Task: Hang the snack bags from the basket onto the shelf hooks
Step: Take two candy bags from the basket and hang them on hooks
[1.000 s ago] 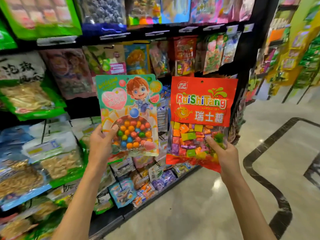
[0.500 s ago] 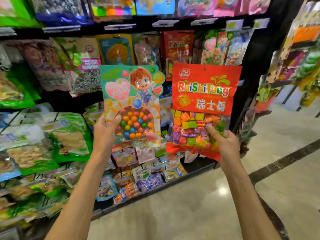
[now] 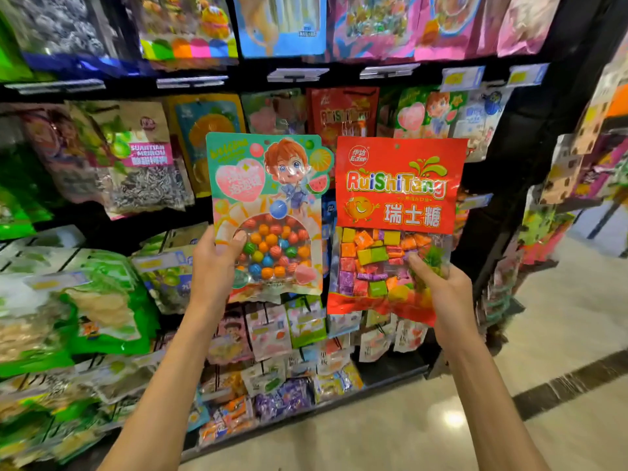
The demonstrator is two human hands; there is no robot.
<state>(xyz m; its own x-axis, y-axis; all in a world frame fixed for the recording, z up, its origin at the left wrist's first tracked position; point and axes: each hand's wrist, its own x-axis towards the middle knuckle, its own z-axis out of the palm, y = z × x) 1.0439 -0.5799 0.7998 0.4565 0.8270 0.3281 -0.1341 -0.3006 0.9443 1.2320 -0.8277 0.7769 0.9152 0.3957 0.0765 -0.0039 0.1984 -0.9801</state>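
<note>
At frame centre, the left hand (image 3: 212, 266) pinches a green candy bag (image 3: 268, 212) upright. Just right of it, the right hand (image 3: 441, 294) has its fingers clamped on a red candy bag (image 3: 397, 212).

One wide-angle camera is worn on the head and is pointed forward and slightly down at the shelf (image 3: 537, 137) from close range. The left hand (image 3: 214, 266) with the green bag (image 3: 272, 185) and the right hand (image 3: 445, 290) with the red bag (image 3: 401, 205) are framed near the centre, the forearms (image 3: 163, 385) are drawn in from the bottom edge, and the floor (image 3: 560, 334) is caught at lower right.
</note>
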